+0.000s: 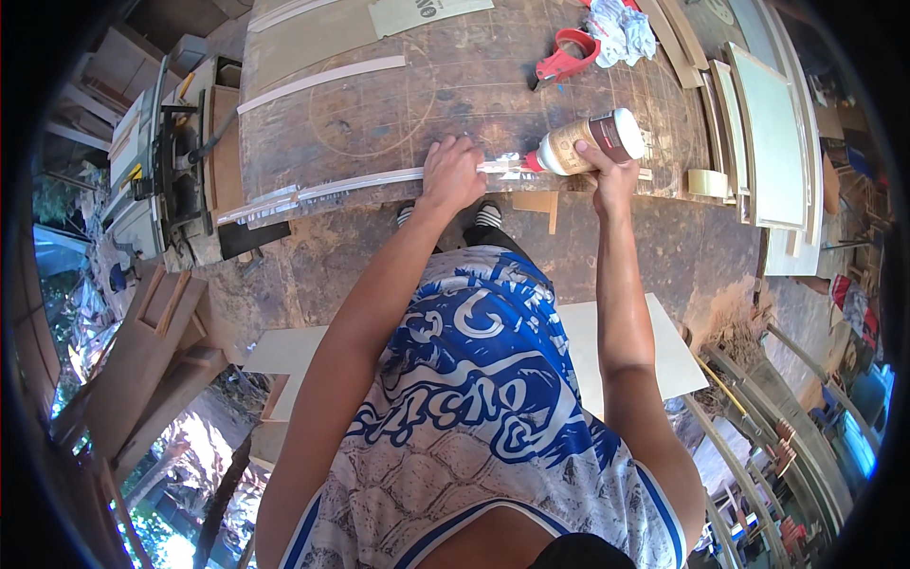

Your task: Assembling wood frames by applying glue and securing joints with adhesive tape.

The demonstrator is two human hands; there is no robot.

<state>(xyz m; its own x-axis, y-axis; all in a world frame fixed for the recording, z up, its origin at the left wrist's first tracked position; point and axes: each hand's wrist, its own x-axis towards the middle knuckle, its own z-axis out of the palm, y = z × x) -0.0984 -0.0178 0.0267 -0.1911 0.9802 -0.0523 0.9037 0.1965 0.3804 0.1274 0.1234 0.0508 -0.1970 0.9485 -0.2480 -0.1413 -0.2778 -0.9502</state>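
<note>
My right hand (614,178) is closed round a glue bottle (572,145) with a white base, a brown and tan label and a red nozzle. The bottle lies tilted, its nozzle pointing left and down at a narrow wood strip (365,177) along the workbench's near edge. White glue shows on the strip close to the nozzle. My left hand (453,171) grips that strip just left of the nozzle, fingers curled over it; its fingertips are partly hidden.
On the worn workbench (493,85) are a red tape dispenser (569,59), a crumpled white cloth (621,33) and another thin strip (322,83). A tape roll (708,183) stands at the right edge. Pale panels (766,133) lean beyond it. Machinery (175,161) stands left.
</note>
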